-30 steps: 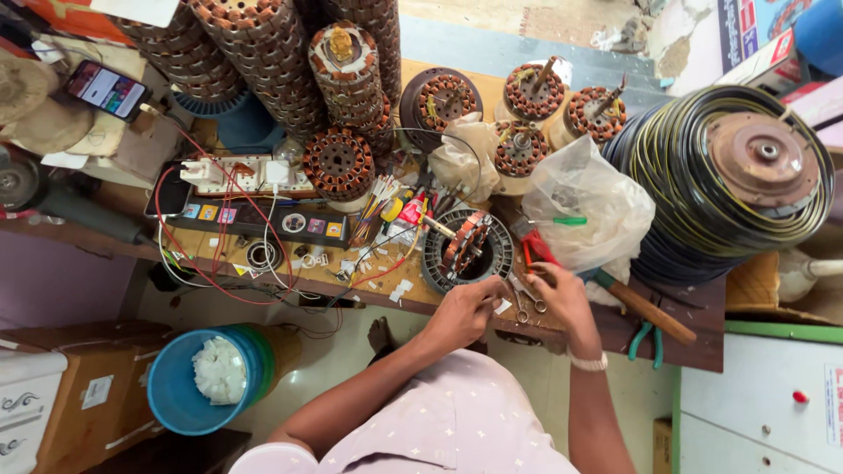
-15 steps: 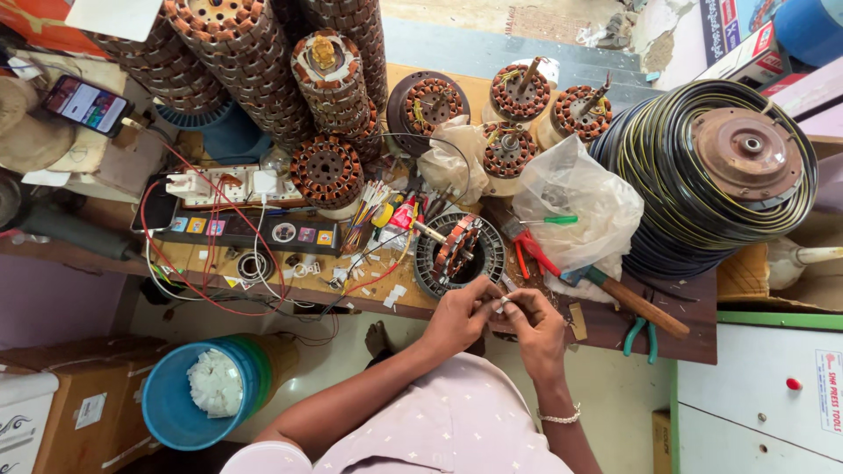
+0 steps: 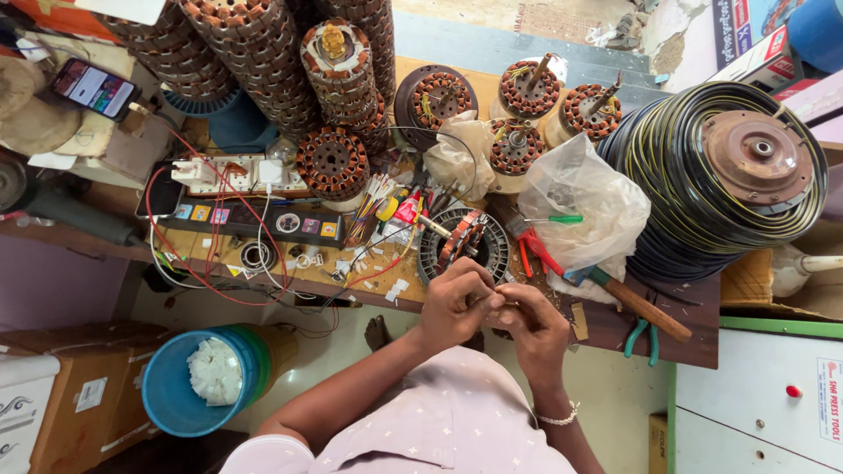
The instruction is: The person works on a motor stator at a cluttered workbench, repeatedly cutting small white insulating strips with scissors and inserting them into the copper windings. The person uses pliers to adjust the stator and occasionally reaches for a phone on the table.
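My left hand and right hand meet at the bench edge, fingers pinched narrowly together on something thin, perhaps a wire; I cannot see it well. The round grey motor stator with copper windings lies at 12 o'clock from my hands. Red-handled pliers lie at 1 o'clock.

Open air lies below the bench edge; wound stators and plastic bag crowd above.

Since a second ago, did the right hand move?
Yes. The right hand slid left from beside the red pliers to meet the left hand, below the round stator.
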